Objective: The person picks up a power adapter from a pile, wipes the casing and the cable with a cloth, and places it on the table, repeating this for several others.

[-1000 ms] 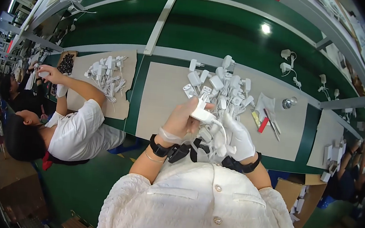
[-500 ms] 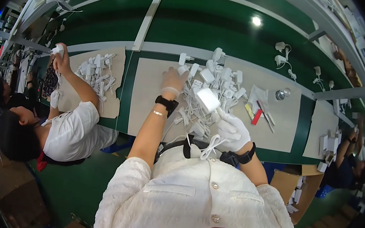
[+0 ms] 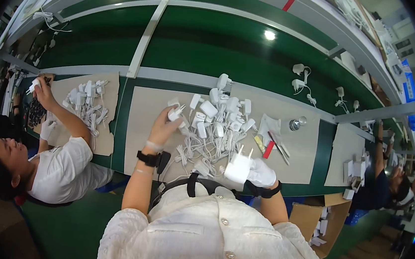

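Observation:
Between the bare fingers of my left hand [image 3: 162, 129] is a white power adapter [image 3: 176, 114], its two pins pointing up, at the left side of the pile. My right hand [image 3: 262, 173], in a white glove, grips a larger-looking white plug adapter [image 3: 238, 168] close to my body. Its two metal pins stand upward, and the gloved fingers are partly hidden behind it. Between and beyond my hands lies a heap of white adapters [image 3: 209, 109] with bundled white cables [image 3: 226, 141], on a beige sheet [image 3: 143, 118].
Right of the heap lie a red-handled tool [image 3: 268, 149], a yellow strip [image 3: 259, 143], pen-like tools [image 3: 280, 149], a plastic bag [image 3: 269, 127] and a glass jar [image 3: 297, 123]. A carton [image 3: 333, 224] stands at lower right. A co-worker [image 3: 60, 158] sits at left beside another adapter pile [image 3: 87, 95].
My left hand has taken an adapter from the heap's edge and raised it. The adapter in my right hand has turned pins-up and come nearer my body. The whole view has shifted.

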Available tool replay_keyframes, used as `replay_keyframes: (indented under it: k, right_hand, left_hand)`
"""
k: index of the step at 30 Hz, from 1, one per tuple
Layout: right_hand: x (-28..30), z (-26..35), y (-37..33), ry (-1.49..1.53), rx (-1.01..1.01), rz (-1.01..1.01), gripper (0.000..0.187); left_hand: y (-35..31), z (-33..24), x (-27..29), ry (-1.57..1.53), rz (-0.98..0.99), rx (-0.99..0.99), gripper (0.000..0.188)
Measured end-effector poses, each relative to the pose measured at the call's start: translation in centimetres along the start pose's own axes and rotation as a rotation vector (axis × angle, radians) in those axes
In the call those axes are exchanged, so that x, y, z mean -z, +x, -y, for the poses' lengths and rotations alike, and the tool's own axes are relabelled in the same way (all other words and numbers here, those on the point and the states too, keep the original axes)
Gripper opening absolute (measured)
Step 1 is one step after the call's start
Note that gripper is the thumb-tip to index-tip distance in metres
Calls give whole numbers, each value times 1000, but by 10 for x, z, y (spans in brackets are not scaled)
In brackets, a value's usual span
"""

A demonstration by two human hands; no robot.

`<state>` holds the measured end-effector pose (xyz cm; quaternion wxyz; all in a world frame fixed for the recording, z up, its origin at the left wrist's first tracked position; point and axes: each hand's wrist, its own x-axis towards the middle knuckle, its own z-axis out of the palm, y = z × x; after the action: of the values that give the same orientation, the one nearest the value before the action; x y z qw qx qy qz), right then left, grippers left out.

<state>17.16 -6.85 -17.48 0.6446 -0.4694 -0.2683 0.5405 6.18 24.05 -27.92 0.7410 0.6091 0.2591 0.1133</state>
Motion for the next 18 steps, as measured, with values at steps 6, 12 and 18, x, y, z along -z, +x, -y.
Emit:
replay_keyframes:
  k: [6, 12, 18]
  right_hand:
    - [17, 12, 36, -374, -16, -189, 29]
    - [184, -7, 113, -1552, 38, -663, 29]
    - [245, 22, 148, -1500, -178, -1066, 33]
  left_hand:
    - [-63, -41, 4, -279, 69, 111, 51]
    - [-98, -58, -15, -794, 31, 145, 38]
    - [-109, -77, -27, -923, 464, 8, 34]
